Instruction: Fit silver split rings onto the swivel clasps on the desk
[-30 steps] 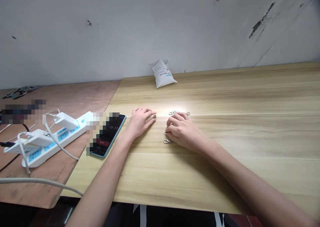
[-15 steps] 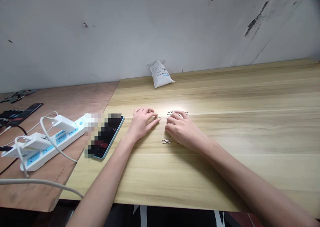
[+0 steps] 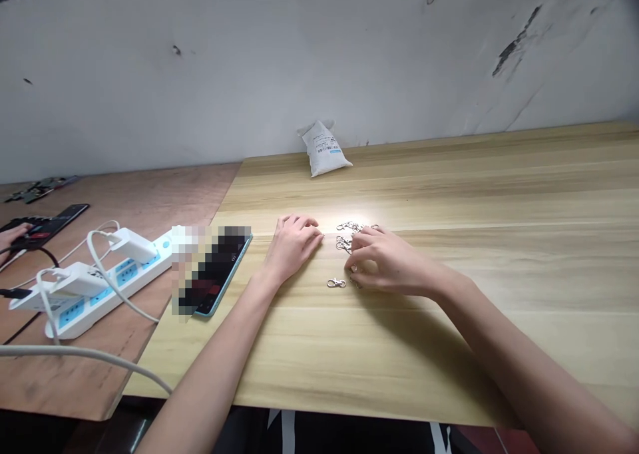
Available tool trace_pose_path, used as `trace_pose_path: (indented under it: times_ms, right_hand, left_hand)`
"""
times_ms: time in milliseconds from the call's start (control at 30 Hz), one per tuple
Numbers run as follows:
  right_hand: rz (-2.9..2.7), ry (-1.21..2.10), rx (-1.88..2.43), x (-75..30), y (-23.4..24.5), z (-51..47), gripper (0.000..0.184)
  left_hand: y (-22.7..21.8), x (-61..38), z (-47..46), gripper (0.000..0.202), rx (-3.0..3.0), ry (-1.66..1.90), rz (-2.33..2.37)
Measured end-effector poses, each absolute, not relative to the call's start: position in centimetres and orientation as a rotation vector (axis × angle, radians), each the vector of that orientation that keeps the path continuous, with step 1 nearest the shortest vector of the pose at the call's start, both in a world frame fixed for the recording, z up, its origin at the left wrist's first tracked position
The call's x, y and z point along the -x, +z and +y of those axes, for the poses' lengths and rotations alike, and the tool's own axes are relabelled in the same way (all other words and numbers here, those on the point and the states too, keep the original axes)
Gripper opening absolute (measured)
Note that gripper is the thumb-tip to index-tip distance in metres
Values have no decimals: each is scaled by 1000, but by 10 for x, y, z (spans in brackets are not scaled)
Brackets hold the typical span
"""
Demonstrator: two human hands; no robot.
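White packet [image 3: 324, 149] leaning on scuffed wall [image 3: 299, 54] at far edge of pale wood table [image 3: 449, 347]. Blue-edged phone [image 3: 227, 271], partly pixelated, near table's left edge — beyond it, on plywood bench [image 3: 150, 201], power strip [image 3: 102, 297] with white chargers [image 3: 132, 244]. Far left: co-worker's hand [image 3: 8, 235] beside dark phone [image 3: 54, 218], circuit board [image 3: 42, 188] behind.

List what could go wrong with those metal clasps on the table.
The clasps lie bunched together, so they may tangle. The right hand is among them and could knock the loose clasp aside. The left hand is beside the phone, which sits close to the edge of the table, so a careless sweep might push it off.
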State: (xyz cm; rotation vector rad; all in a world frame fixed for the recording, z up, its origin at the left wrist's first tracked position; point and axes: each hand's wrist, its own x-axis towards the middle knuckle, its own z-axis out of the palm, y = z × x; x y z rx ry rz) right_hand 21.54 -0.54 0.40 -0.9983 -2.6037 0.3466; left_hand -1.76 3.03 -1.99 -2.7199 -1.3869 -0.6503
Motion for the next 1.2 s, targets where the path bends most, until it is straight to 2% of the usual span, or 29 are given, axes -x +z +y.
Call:
trace_pose_path:
  times_ms: [333, 600, 800, 1000, 1200]
  right_hand:
    - [-2563, 229, 1018, -203, -6, -7, 22]
    - [-2570, 314, 1084, -213, 0, -5, 11]
    - [-2596, 181, 1065, -207, -7, -7, 18]
    - [-2529, 132, 1071, -199, -12, -5, 16]
    - [-2334, -59, 1158, -206, -13, 1, 14]
  left_hand:
    - [-17, 16, 28, 7, 2781, -809, -1474]
    - [-18, 19, 28, 7, 2763, -835, -1459]
    - [-17, 17, 26, 7, 2754, -811, -1457]
    - [-16, 14, 22, 6, 2814, -803, -1411]
    - [-13, 10, 16, 5, 2840, -838, -1325]
